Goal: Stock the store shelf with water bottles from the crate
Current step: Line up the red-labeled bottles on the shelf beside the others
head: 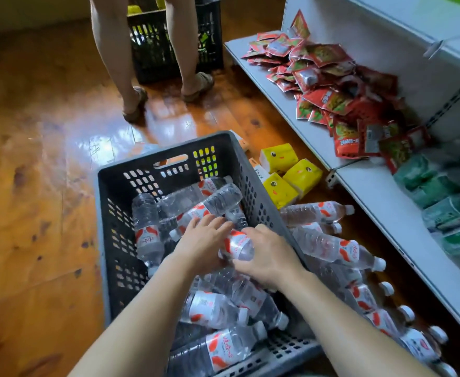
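A clear plastic water bottle with a red-and-white label is grasped between the left hand and the right hand, above the right wall of the grey perforated plastic crate. More bottles are lain below it; fingertip contact is partly hidden. The white metal shelf is seen at the right.

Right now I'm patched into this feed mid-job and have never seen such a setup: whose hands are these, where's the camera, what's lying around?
There is no machine: a person wears one camera on the head, looking down at their own bare hands. The left hand and right hand both grip one water bottle inside the grey crate of bottles. More bottles lie on the floor under the white shelf, beside yellow packs. Red snack packets lie on the shelf. Another person's legs stand by a black crate.
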Available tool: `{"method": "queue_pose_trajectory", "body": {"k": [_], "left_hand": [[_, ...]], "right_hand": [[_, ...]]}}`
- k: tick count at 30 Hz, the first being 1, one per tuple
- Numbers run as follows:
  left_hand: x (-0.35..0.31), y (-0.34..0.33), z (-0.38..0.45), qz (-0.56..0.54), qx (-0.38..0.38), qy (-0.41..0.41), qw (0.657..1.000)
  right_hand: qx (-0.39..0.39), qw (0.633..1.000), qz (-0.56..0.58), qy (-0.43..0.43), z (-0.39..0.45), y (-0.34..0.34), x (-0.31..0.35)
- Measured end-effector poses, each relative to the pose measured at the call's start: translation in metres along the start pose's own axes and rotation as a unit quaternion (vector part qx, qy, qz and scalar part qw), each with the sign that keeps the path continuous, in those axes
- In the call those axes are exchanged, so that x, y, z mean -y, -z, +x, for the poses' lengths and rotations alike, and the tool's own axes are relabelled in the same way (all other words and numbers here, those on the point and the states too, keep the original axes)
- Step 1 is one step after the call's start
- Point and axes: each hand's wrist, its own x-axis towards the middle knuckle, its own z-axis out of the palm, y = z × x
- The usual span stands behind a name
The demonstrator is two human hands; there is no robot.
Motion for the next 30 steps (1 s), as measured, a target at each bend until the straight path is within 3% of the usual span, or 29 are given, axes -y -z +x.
{"method": "queue_pose_trajectory", "body": {"k": [7,12,14,21,30], "left_hand": [[-0.018,0.039,-0.022,-0.170,-0.019,-0.011,0.985],[-0.051,0.086,-0.027,-0.241,-0.062,-0.038,0.968],[-0.067,0.102,-0.026,-0.296,-0.077,-0.058,0.950],[-0.136,0.139,-0.010,-0.504,-0.107,-0.100,0.851],[-0.246,0.217,0.050,-0.544,-0.200,-0.131,0.804]], "right_hand": [[-0.050,0.996,0.018,0.069,-0.036,0.058,0.007],[-0.165,0.981,0.101,0.017,-0.071,0.111,-0.002],[-0.225,0.964,0.145,-0.006,-0.087,0.130,-0.007],[-0.326,0.911,0.248,-0.041,-0.129,0.183,-0.039],[-0.425,0.855,0.291,-0.055,-0.151,0.225,-0.095]]}}
